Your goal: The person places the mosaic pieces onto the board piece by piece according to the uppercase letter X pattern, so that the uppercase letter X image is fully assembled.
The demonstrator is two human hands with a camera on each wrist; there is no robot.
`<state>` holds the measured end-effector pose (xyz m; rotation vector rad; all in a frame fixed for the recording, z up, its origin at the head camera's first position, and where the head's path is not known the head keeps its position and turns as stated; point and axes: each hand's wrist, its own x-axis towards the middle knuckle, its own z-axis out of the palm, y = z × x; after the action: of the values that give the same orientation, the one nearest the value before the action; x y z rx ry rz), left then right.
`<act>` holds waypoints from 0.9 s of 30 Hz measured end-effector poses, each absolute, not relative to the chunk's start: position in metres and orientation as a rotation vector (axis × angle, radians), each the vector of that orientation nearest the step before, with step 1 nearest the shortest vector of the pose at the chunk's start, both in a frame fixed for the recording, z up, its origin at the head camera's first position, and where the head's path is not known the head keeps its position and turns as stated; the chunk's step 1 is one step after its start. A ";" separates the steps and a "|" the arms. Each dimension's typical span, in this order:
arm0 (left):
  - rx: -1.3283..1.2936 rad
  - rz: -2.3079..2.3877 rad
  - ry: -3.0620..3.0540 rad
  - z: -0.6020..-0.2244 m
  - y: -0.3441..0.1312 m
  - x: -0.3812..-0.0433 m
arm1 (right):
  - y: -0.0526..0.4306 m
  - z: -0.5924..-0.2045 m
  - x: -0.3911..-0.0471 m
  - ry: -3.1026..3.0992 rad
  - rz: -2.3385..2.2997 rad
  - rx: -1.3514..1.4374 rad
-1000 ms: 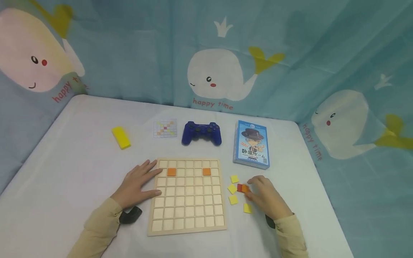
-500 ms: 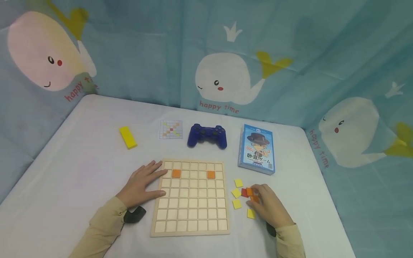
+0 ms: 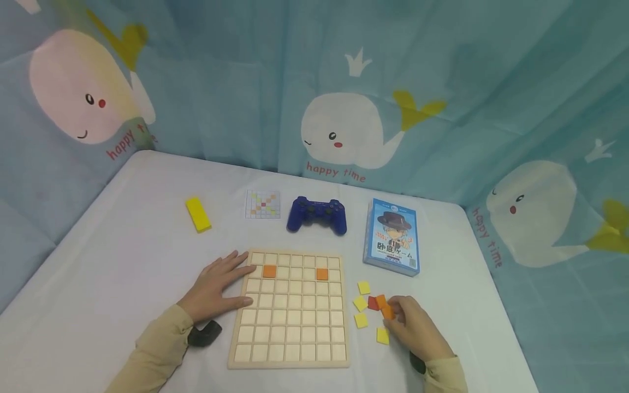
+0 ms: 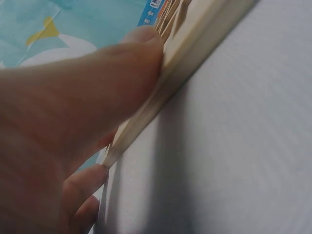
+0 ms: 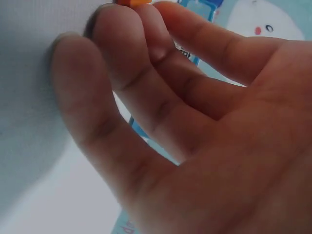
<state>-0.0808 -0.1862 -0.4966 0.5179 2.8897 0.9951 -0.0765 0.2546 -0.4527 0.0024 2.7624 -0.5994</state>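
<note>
My left hand (image 3: 214,287) rests along the left edge of the wooden grid board (image 3: 275,364), its fingers spread and the thumb over the rim. In the left wrist view the thumb presses on the board's edge (image 4: 195,53). Two orange tiles (image 3: 269,271) sit in the board's second row from the top. To the right of the board, my right hand (image 3: 415,326) pinches an orange tile (image 3: 388,312) between thumb and fingertips. Beside it lie another orange tile (image 3: 381,301) and a red tile (image 3: 373,303). In the right wrist view, the fingers mostly hide the orange tile (image 5: 132,2).
Several yellow tiles (image 3: 361,320) lie between the board and my right hand. Farther back are a yellow block (image 3: 199,214), a printed pattern card (image 3: 262,204), a blue game controller (image 3: 316,214) and a blue game box (image 3: 392,236). A whale-print curtain (image 3: 236,109) hangs behind the table.
The right fingers have drawn in around an orange tile, and the orange tiles have shifted apart beside the red one. The left hand stays on the board. The head view has shifted slightly.
</note>
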 end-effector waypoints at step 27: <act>0.521 0.976 2.883 -0.496 -0.187 -0.080 | 0.170 -0.425 -0.127 2.778 -0.687 -1.439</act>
<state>-0.0798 -0.1872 -0.4957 0.5207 2.8830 0.9762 -0.1268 0.1696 -0.4250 -1.4387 2.7784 -0.6868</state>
